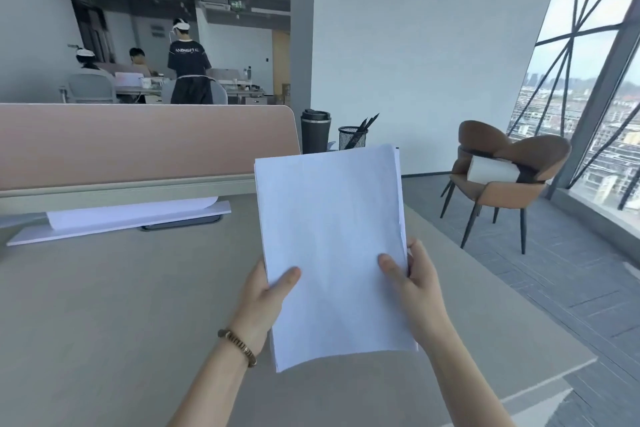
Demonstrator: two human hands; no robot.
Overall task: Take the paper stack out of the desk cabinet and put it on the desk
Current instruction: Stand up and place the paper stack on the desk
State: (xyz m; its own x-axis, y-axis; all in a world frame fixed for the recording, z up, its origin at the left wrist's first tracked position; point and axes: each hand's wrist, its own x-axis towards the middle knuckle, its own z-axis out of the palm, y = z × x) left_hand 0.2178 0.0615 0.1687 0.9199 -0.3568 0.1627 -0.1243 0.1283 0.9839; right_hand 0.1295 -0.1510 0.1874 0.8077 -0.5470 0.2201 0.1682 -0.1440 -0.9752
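Note:
A white paper stack is held up in the air above the beige desk, tilted toward me. My left hand grips its lower left edge, thumb on the top sheet. My right hand grips the lower right edge, thumb on top and fingers behind. A beaded bracelet circles my left wrist. The desk cabinet is out of view.
A pink divider panel borders the desk's far side, with a white flat board lying before it. A dark tumbler and mesh pen cup stand at the far right corner. A brown chair stands right of the desk. People work in the background.

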